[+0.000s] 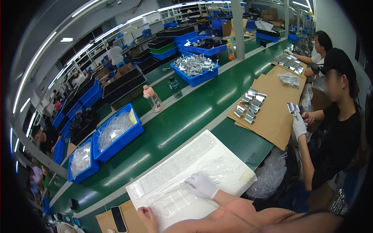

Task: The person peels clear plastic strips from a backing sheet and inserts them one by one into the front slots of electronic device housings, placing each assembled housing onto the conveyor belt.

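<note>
A white board (225, 155) lies at a slant in front of me, with clear plastic pieces spread over it. One long row of clear plastic squares (171, 167) runs along its far side; a shorter group (176, 202) lies nearer me. My right hand (203, 185), in a white glove, rests on the plastic in the middle, fingers bent down and closed on a thin clear sheet. At the board's lower left edge is my bare left hand (147, 218), its fingers curled together beside the nearer squares. What its fingertips hold, if anything, is too small to make out.
A phone (119, 219) lies on cardboard at lower left. Blue bins (118, 134) of clear plastic, a pink-topped bottle (152, 98) and a bin of metal parts (195, 66) stand across the green belt (182, 120). At right, a co-worker's gloved hand (299, 127) holds metal pieces beside cardboard.
</note>
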`<move>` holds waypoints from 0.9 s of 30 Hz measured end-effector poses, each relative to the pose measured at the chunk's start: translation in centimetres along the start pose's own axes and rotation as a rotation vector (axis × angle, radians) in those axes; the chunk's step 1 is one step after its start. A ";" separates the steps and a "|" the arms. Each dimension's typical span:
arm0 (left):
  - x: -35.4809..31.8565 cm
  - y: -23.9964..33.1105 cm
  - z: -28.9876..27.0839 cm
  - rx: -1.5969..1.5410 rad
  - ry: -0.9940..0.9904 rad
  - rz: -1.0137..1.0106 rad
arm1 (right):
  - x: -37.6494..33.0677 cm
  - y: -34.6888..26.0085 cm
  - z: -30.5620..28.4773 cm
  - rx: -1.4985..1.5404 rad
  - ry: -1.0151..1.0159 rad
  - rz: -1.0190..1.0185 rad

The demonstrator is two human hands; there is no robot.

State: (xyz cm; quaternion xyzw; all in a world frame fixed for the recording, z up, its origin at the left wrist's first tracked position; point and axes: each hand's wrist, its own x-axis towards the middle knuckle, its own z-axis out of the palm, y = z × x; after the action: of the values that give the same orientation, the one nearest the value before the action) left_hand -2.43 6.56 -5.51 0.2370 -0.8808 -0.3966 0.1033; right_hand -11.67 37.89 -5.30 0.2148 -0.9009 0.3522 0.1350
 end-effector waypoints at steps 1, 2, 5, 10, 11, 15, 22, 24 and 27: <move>0.1 0.1 0.1 0.013 0.000 0.062 | 0.0 0.2 0.0 0.031 0.021 0.003; 0.2 0.0 0.0 0.028 0.004 0.121 | 0.1 0.2 0.1 0.065 0.039 0.004; 0.1 -0.9 0.0 0.050 0.024 0.235 | 0.0 -0.6 -0.5 0.226 0.116 -0.001; 0.9 -0.8 0.0 -0.325 0.195 0.338 | -0.6 -2.6 -3.0 0.504 0.109 0.087; 1.3 0.4 -0.5 -0.329 0.222 0.402 | -0.8 -2.8 -3.0 0.482 0.110 0.078; 4.1 4.4 -2.9 -0.720 0.162 0.472 | 1.2 -6.9 -3.7 0.551 -0.019 0.024; 8.8 8.7 2.4 -1.358 -0.431 0.326 | 5.8 -10.9 -0.4 0.596 -0.163 -0.042; 8.7 7.5 4.0 -1.418 -0.451 0.331 | 6.7 -11.2 1.5 0.549 -0.053 -0.188; 7.0 7.2 4.4 -1.480 -0.501 0.302 | 8.0 -11.4 2.2 0.379 0.081 -0.301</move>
State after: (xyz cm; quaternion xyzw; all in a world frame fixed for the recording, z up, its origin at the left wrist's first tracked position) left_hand -12.51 10.08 -3.08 -0.1115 -0.4085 -0.9019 0.0854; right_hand -13.36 26.53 2.87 0.3539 -0.7704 0.4991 0.1791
